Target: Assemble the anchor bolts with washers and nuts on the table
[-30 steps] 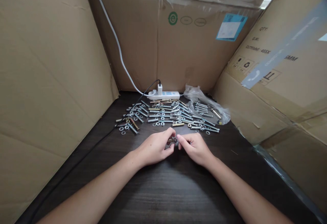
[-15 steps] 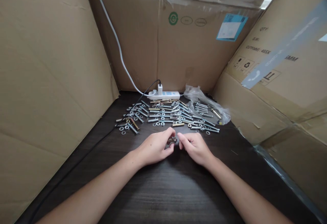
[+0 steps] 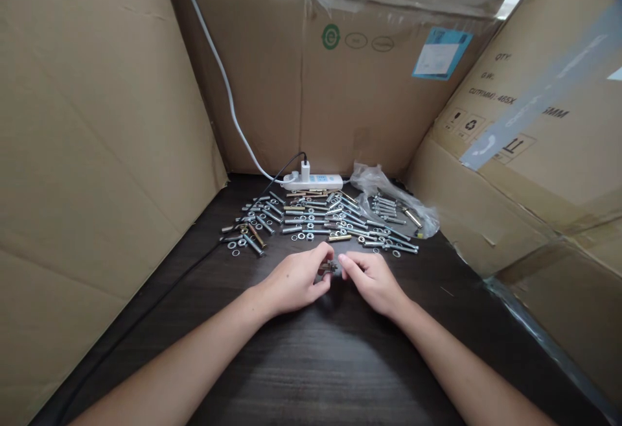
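My left hand (image 3: 295,281) grips a short metal bolt (image 3: 329,267) between thumb and fingers, its threaded end pointing right. Most of the bolt's body is hidden in the palm. Just right of that end, my right hand (image 3: 373,281) is closed, thumb tip pressed against the index finger. Anything pinched there is too small or hidden to make out. Beyond both hands lie rows of loose bolts, metal sleeves (image 3: 339,238), nuts (image 3: 310,236) and washers (image 3: 397,254) on the dark table (image 3: 301,367).
A white power strip (image 3: 321,182) with a plugged-in charger (image 3: 305,170) stands behind the hardware. A clear plastic bag (image 3: 374,183) with bolts lies at the right. A black cable (image 3: 160,298) crosses the left side. Cardboard boxes (image 3: 253,76) wall in the back and both sides.
My right fingertips have shifted very slightly to the right, away from the bolt's end. The left hand keeps its grip on the bolt in nearly the same place.
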A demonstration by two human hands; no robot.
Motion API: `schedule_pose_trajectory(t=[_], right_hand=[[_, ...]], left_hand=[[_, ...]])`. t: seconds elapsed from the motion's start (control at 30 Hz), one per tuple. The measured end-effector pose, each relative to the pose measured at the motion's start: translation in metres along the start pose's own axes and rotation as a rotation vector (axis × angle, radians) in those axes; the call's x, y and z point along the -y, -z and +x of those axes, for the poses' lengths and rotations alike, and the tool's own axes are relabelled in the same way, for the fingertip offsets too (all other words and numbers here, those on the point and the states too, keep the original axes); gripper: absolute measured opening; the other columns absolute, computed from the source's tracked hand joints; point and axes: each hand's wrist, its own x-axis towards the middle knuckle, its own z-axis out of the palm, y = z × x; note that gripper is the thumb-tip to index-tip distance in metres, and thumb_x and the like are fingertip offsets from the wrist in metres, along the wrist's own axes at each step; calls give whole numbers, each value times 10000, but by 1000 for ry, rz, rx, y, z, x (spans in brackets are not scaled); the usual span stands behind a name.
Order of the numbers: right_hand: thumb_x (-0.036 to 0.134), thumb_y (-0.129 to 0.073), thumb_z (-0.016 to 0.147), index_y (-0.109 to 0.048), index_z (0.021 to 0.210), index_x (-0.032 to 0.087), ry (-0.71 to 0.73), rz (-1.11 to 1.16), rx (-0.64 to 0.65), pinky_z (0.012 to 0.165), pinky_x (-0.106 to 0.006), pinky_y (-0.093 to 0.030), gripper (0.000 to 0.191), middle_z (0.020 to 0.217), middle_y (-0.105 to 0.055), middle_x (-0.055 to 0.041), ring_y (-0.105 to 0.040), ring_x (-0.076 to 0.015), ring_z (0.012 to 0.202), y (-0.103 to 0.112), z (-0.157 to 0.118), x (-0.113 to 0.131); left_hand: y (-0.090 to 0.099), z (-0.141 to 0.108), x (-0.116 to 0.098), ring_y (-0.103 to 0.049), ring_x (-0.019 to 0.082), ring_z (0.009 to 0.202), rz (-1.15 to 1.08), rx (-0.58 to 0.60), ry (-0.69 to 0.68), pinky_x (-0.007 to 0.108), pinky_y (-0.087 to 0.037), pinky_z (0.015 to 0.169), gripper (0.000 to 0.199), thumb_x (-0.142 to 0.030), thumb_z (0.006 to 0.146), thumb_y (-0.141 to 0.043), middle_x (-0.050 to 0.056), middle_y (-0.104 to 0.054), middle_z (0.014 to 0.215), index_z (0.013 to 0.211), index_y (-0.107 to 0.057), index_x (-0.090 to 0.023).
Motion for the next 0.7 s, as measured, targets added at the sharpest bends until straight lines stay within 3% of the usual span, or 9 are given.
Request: schedule_pose_trajectory(t=[0.07, 0.13, 0.2, 0.3, 0.37, 0.5, 0.57, 0.7], right_hand=[[336, -507, 848, -577, 782, 167, 12, 4, -3, 519, -218, -330, 194, 562, -496, 32, -434, -105, 518, 0, 0, 1], [303, -558, 810, -569, 917, 175, 17, 6, 8, 514, -213, -335, 168, 581, -500, 43, -430, -103, 514, -1, 0, 0], [315, -517, 841, -580, 830, 171, 31, -1, 33, 522, -216, -333, 158, 570, -491, 38, -432, -103, 518, -2, 0, -1], [361, -373, 918, -532, 592, 157, 30, -2, 45, 545, -227, -334, 416, 534, -476, 20, -445, -106, 526, -1, 1, -2], [368, -371, 919, -543, 610, 157, 25, 2, 25, 547, -228, -337, 411, 546, -487, 18, -451, -108, 532, 0, 1, -2], [302, -544, 820, -581, 890, 176, 24, 9, 23, 521, -216, -338, 149, 576, -504, 43, -434, -104, 517, -1, 0, -1], [290, -531, 826, -578, 841, 176, 35, 14, 41, 525, -216, -337, 125, 571, -499, 42, -432, -103, 519, -2, 0, -2], [333, -377, 914, -513, 600, 161, 36, 28, 45, 555, -228, -335, 384, 559, -489, 17, -449, -108, 550, -1, 1, -3]], left_hand=[[0, 0, 0, -576, 156, 741, 4, 2, 0, 245, -422, 643, 205, -212, 812, -480, 10, -607, 877, 1015, -446, -217], [0, 0, 0, -573, 152, 722, 7, 3, -7, 242, -420, 633, 193, -209, 812, -475, 6, -603, 861, 1003, -445, -217], [0, 0, -1, -576, 153, 729, 0, 0, -16, 240, -422, 637, 191, -207, 812, -472, 7, -603, 865, 1001, -445, -218], [0, 0, -1, -583, 157, 757, -12, 2, -13, 242, -427, 650, 205, -204, 813, -471, 14, -610, 886, 1016, -446, -217], [0, 0, -1, -584, 159, 761, -12, 9, -2, 244, -427, 652, 208, -204, 813, -475, 15, -611, 892, 1018, -446, -217], [1, 1, 0, -576, 155, 733, 0, 12, -4, 242, -419, 634, 197, -205, 811, -485, 8, -607, 874, 1002, -444, -218], [1, 1, 0, -575, 154, 735, 6, 11, -11, 242, -420, 639, 188, -208, 816, -482, 7, -605, 875, 999, -440, -219], [1, 0, 0, -579, 154, 751, 4, 15, -10, 240, -419, 649, 197, -208, 823, -472, 7, -606, 888, 1015, -432, -222]])
